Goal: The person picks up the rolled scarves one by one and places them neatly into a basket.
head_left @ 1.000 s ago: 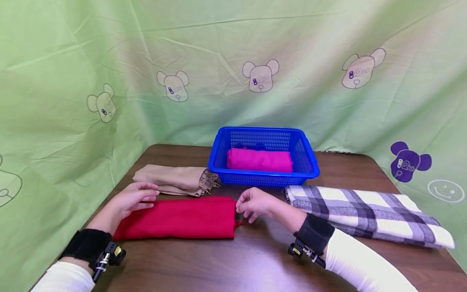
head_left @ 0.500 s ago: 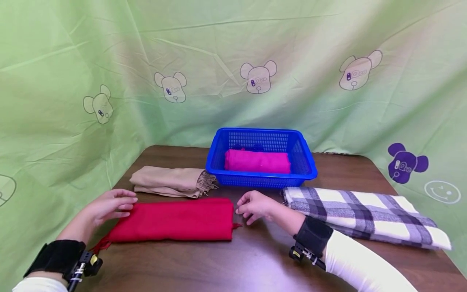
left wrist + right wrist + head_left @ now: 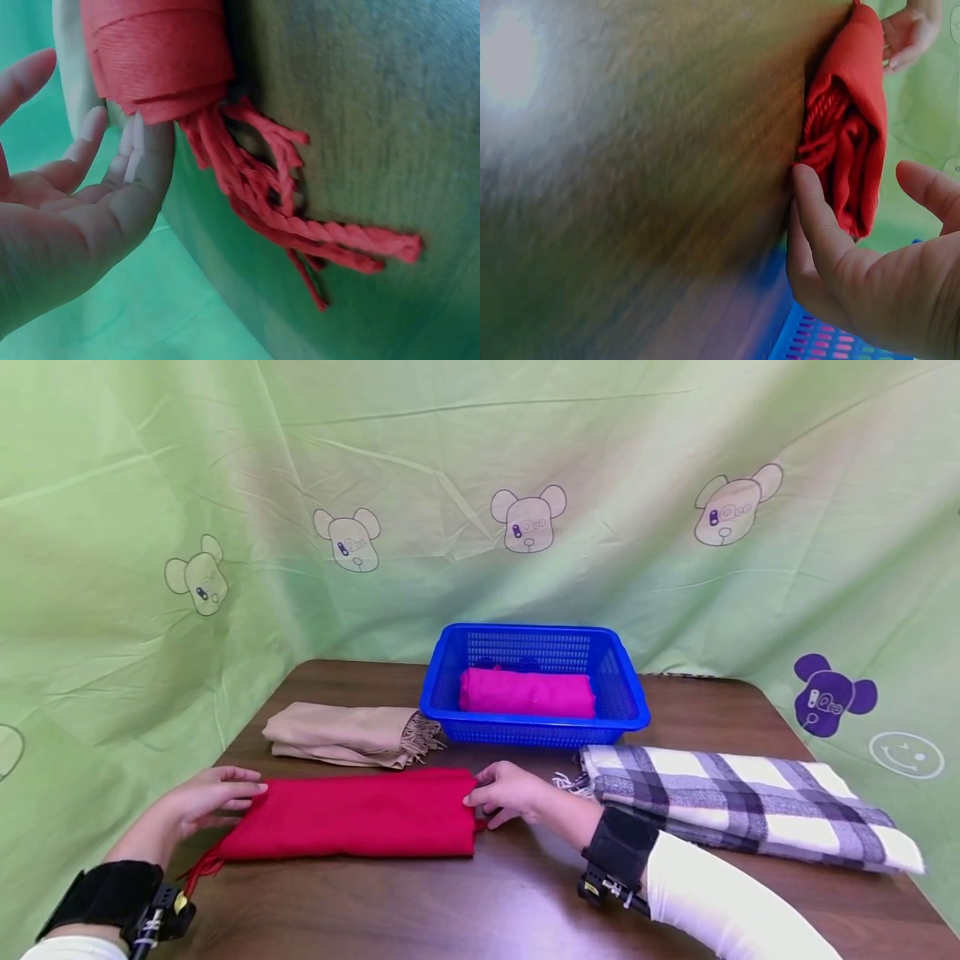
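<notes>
A folded red scarf [image 3: 352, 814] lies lengthwise on the table, its twisted fringe [image 3: 262, 187] hanging loose from the left end. My left hand [image 3: 210, 800] is beside that end. In the left wrist view its fingertips reach the underside of the roll, with the thumb held apart. At the opposite end is my right hand [image 3: 513, 795]; in the right wrist view its fingers [image 3: 821, 217] touch the lower edge near tucked-in fringe, and the thumb [image 3: 926, 187] stands away from the cloth. Neither hand grips the scarf.
Behind the scarf stands a blue plastic basket [image 3: 536, 727] holding a rolled magenta cloth [image 3: 525, 693]. A folded beige fringed scarf [image 3: 341, 731] lies at the back left. On the right is a folded black-and-white checked scarf [image 3: 750, 802]. A green printed curtain [image 3: 435, 460] surrounds the wooden table [image 3: 450, 910].
My left hand has moved left, off the top of the red scarf to its left end, uncovering the fringe. My right hand has come in slightly against the right end.
</notes>
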`<state>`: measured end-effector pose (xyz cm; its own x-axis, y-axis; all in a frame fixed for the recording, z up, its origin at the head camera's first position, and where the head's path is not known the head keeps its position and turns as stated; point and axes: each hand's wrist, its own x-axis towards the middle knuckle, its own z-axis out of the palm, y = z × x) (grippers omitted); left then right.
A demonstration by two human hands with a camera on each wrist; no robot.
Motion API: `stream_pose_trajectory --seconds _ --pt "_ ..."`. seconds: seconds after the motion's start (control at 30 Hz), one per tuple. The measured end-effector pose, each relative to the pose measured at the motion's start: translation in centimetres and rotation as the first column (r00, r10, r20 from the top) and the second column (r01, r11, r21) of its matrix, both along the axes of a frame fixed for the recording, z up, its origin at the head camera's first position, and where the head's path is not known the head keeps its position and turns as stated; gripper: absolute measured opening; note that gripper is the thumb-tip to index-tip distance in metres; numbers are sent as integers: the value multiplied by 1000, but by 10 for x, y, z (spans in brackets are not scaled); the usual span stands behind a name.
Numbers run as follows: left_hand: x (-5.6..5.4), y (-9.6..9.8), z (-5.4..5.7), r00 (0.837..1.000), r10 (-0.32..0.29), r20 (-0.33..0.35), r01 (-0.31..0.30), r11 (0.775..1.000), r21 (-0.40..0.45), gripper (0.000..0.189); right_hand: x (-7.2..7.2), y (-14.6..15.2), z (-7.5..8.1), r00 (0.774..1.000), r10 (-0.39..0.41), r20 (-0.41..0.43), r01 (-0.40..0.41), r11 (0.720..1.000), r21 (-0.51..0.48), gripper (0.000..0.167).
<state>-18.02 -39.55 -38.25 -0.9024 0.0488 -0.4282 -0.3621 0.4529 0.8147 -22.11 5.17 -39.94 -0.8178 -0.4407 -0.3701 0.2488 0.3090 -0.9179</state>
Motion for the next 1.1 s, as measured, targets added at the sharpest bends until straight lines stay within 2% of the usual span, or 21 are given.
stream_pose_trajectory --seconds 0.27,0.53,0.63,0.87,1.1 --pt "-3 2 -5 998 6 58 -4 999 -42 68 3 -14 -3 999 -32 36 33 999 -39 59" --pt "-5 7 -4 997 -1 74 5 998 -56 69 5 -21 -7 999 -26 48 32 992 -124 43" --pt "-4 11 -5 998 -3 62 6 999 -47 68 6 -22 -8 998 -33 56 41 989 -145 40" --pt "-5 18 -13 999 -38 5 38 997 68 57 6 -25 -12 997 -40 61 51 982 -183 45" --pt "-6 21 -15 999 -30 -19 30 999 9 57 7 -31 -10 994 -67 86 80 983 -163 43"
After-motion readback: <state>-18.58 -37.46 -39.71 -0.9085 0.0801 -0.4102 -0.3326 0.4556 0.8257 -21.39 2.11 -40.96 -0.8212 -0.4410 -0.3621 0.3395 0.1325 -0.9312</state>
